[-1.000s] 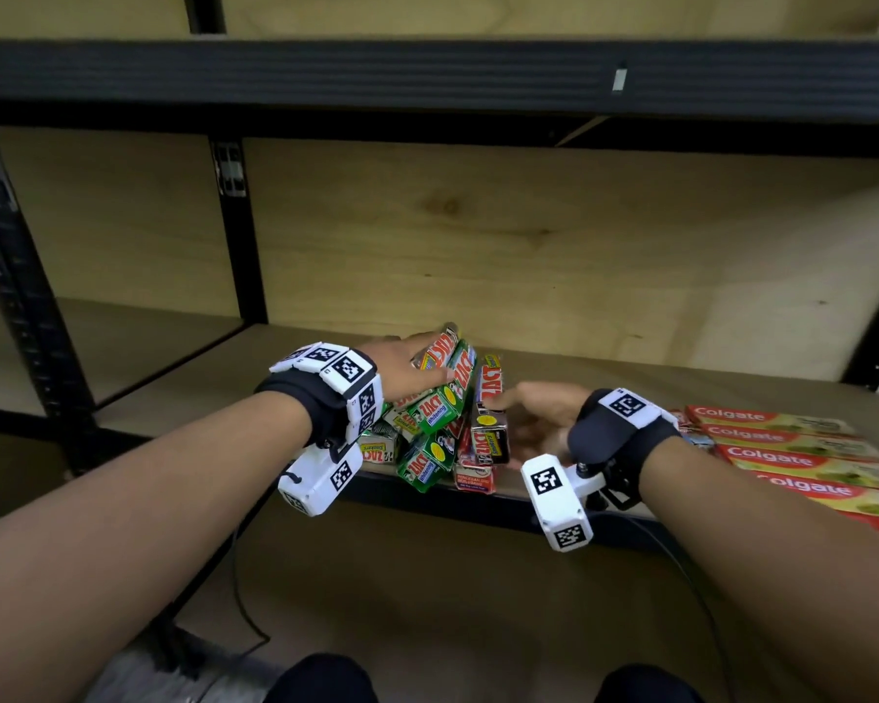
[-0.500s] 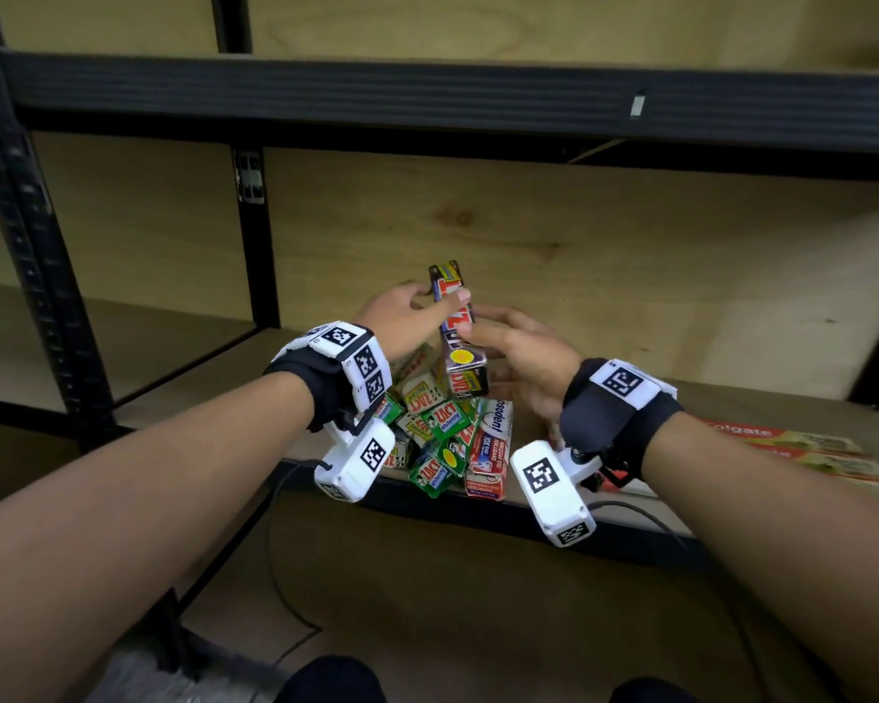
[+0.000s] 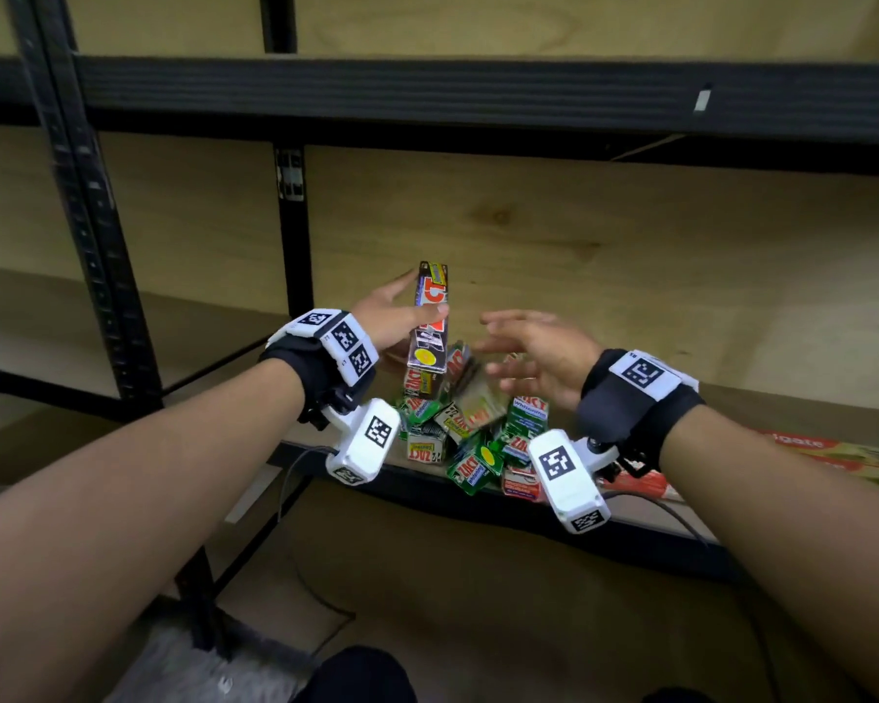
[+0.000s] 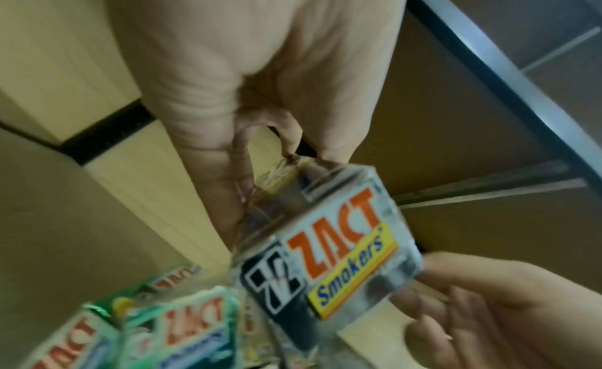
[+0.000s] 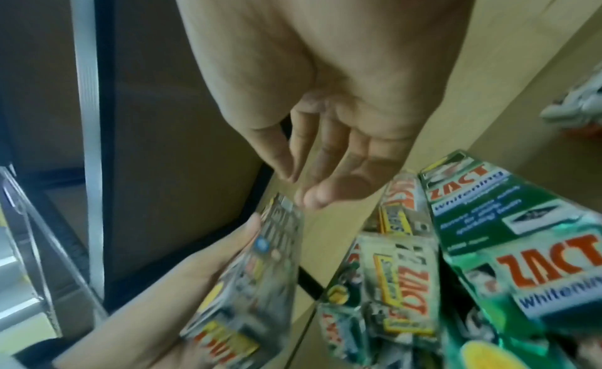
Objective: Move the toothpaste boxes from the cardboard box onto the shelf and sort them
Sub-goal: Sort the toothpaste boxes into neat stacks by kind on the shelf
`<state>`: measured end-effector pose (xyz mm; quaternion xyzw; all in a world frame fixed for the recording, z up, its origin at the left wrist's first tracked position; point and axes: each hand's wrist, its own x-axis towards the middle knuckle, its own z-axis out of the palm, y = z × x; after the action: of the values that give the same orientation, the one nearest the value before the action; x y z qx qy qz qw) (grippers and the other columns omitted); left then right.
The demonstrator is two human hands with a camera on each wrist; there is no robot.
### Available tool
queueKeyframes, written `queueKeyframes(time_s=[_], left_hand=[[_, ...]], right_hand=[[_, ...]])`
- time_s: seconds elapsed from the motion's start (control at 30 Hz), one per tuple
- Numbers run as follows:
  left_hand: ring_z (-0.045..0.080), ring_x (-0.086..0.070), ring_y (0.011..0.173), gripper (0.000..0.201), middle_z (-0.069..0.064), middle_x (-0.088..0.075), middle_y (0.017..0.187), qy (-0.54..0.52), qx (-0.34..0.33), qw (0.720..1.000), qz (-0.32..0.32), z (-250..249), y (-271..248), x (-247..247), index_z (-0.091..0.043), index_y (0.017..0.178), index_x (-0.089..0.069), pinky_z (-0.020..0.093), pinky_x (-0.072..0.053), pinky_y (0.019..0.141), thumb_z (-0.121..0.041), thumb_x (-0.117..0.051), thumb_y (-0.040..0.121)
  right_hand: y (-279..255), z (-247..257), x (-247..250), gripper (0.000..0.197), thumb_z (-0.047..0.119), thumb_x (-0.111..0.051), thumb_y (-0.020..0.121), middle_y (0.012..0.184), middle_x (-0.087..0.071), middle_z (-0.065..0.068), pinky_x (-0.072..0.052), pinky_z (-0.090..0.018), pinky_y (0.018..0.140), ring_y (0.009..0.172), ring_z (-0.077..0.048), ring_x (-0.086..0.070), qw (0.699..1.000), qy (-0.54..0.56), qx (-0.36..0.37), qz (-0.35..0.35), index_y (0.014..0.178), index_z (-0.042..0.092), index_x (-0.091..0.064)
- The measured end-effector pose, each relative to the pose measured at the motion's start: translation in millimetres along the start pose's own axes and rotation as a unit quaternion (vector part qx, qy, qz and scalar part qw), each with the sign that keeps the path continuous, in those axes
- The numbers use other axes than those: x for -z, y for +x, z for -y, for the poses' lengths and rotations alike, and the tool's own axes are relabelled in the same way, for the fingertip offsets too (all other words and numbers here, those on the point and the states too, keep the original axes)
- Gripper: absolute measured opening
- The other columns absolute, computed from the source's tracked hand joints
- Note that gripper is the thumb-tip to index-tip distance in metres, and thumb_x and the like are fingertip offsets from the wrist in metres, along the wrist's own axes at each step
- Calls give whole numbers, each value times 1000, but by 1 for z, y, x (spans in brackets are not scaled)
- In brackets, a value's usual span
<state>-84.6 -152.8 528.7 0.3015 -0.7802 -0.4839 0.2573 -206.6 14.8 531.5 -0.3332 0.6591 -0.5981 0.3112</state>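
Note:
My left hand (image 3: 402, 322) grips a dark ZACT Smokers toothpaste box (image 3: 430, 322), held upright above the shelf; the box's end face (image 4: 325, 251) fills the left wrist view. My right hand (image 3: 523, 352) hovers just right of it, fingers spread and relaxed, holding nothing; the same hand (image 5: 312, 153) is seen from the right wrist. Below both hands lies a jumbled pile of green and dark ZACT boxes (image 3: 473, 438) on the wooden shelf board (image 3: 782, 398). Green ZACT Whitening boxes (image 5: 508, 233) show close up in the right wrist view.
Red Colgate boxes (image 3: 833, 449) lie flat at the shelf's right. A black upright post (image 3: 293, 235) stands behind the left hand, and a black shelf beam (image 3: 478, 93) runs overhead. A cable (image 3: 295, 550) hangs below the shelf edge. The cardboard box is out of view.
The dark ZACT box was lifted out of the pile and stood upright. My right hand has let go of it and drawn back to the right; the left hand alone keeps it.

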Motion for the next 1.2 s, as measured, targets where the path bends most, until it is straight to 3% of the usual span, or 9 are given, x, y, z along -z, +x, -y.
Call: queueKeyframes(time_s=[0.13,0.23,0.3,0.47,0.73,0.83,0.93,1.1,1.2], left_hand=[[22,-59,120,79,2,-49,146,72,-3,997,-35,24,2,12,-38,150,-31,31,-45,101,-47,-71,83],[13,-67,96,75,4,-55,140,105,2,994,-25,47,3,18,-40,147,-36,22,-49,79,-47,-73,81],[14,-68,94,74,4,-56,140,118,16,993,-20,59,4,19,-39,146,-39,20,-48,74,-45,-74,81],[23,-49,131,72,2,-42,151,181,36,983,-7,79,5,12,-31,149,-38,24,-37,95,-44,-70,86],[15,-63,80,63,4,-58,136,193,77,978,-22,101,19,10,-32,146,-43,23,-48,70,-33,-67,88],[17,-64,91,59,4,-58,135,231,87,969,-16,109,22,10,-27,145,-46,22,-44,71,-35,-65,89],[16,-62,80,53,2,-65,105,226,96,969,-11,110,21,12,-22,138,-54,23,-42,61,-39,-65,89],[15,-63,100,36,-4,-67,115,278,16,959,-54,88,8,10,-25,121,-64,23,-46,82,-45,-56,92],[10,-61,98,30,-10,-66,111,257,-78,961,-65,54,-5,-7,-28,110,-65,25,-45,82,-49,-53,93]], right_hand=[[9,-15,26,35,0,-45,91,93,-69,-6,-47,-25,44,59,-19,-58,964,-239,-7,-115,112,17,-68],[3,-33,38,33,7,-48,93,114,-63,-5,-62,-39,66,84,-28,-68,905,-413,-73,-72,122,18,-59],[2,-46,38,35,11,-50,95,115,-63,-10,-60,-49,79,94,-36,-68,908,-399,-122,-42,129,18,-53],[13,-62,33,48,25,-57,93,115,-68,-10,-58,-51,86,97,-31,-69,945,-291,-143,-39,139,20,-42],[20,-72,30,37,27,-67,92,105,-69,-12,-56,-61,79,91,-35,-70,966,-187,-169,-49,119,31,-43],[19,-72,34,44,25,-66,93,107,-68,-12,-57,-58,77,91,-35,-70,967,-174,-174,-57,128,31,-40],[19,-71,38,47,22,-66,94,106,-69,-11,-59,-52,74,87,-33,-71,966,-180,-176,-58,132,31,-40],[22,-64,46,47,13,-68,91,105,-69,-12,-60,-45,65,79,-30,-70,970,-175,-150,-74,130,29,-47],[20,-63,49,47,12,-69,91,104,-70,-13,-57,-39,59,76,-29,-69,974,-157,-136,-85,130,30,-49]])
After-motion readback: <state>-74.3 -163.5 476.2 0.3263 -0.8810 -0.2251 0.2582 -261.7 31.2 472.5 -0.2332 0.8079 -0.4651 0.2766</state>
